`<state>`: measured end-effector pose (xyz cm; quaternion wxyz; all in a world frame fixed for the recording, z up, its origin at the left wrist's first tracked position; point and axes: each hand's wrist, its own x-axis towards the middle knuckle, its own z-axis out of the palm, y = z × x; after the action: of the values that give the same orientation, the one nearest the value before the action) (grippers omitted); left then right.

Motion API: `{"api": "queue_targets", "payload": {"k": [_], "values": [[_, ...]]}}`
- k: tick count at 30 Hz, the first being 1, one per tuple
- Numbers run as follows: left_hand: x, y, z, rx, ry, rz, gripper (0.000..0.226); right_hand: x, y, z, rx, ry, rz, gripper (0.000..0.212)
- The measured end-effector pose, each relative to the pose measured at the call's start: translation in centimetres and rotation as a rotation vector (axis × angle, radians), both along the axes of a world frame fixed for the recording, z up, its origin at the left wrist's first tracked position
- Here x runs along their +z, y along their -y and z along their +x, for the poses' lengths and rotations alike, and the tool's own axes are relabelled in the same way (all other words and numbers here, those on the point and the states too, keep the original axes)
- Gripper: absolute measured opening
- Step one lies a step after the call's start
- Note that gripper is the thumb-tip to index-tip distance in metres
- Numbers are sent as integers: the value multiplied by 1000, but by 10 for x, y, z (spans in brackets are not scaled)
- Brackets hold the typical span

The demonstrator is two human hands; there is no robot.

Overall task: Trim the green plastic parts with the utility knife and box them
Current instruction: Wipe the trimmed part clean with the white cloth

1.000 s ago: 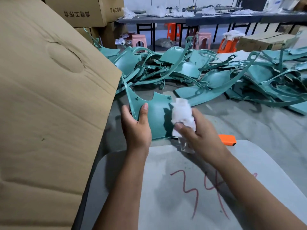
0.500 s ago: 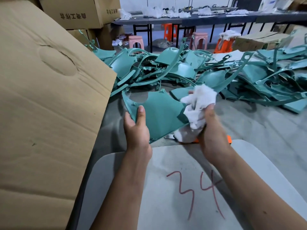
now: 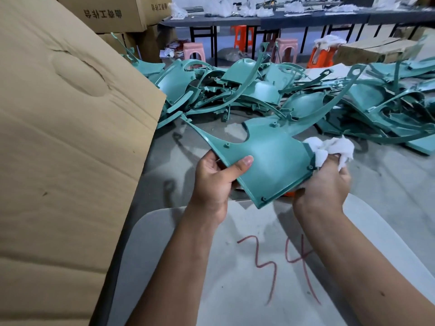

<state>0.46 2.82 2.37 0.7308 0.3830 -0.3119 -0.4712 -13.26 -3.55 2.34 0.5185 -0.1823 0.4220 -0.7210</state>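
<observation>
A flat green plastic part [image 3: 270,158] with a curved cut-out hangs in the air above the grey work surface. My left hand [image 3: 216,180] grips its left edge, thumb on top. My right hand [image 3: 322,184] grips a crumpled white cloth [image 3: 332,149] against the part's right edge. A sliver of the orange utility knife [image 3: 290,194] shows on the surface just below the part, mostly hidden by it. A large open cardboard box flap [image 3: 70,137] fills the left side.
A big heap of green plastic parts [image 3: 270,90] lies across the floor behind. A grey board [image 3: 235,267] marked "34" in red sits under my forearms. Stacked cartons [image 3: 110,12], dark tables and coloured stools stand at the back.
The green part has tilted flatter and swung to the right. My right hand with the cloth has moved from the part's face out to its right edge.
</observation>
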Motion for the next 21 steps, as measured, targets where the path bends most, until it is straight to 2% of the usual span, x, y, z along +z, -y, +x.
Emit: {"api": "queue_targets", "payload": {"k": [3,5,8,11,14,17,19,21], "values": [[0,2,-5,105,-44,-19,27,0,-1,7,11,23,-23,18],[1,2,-4,135,-64,-32,27,-2,-6,10,103,-18,-67,19],[-1,2,-4,128,-22,-2,26,-8,-11,14,345,-266,-175,19],[-2,-1,-3,70,34,29,23,-11,-3,5,254,-500,-187,32],[-2,-4,-6,22,39,-62,21,-8,7,-7,161,-646,-142,54],[-2,-1,-16,87,48,-115,25,-8,0,-3,194,-505,-120,38],[-3,2,-19,175,19,-135,25,-9,-10,5,345,-351,-196,29],[-3,3,-16,231,-61,-150,25,-9,-19,14,545,-303,-292,20]]}}
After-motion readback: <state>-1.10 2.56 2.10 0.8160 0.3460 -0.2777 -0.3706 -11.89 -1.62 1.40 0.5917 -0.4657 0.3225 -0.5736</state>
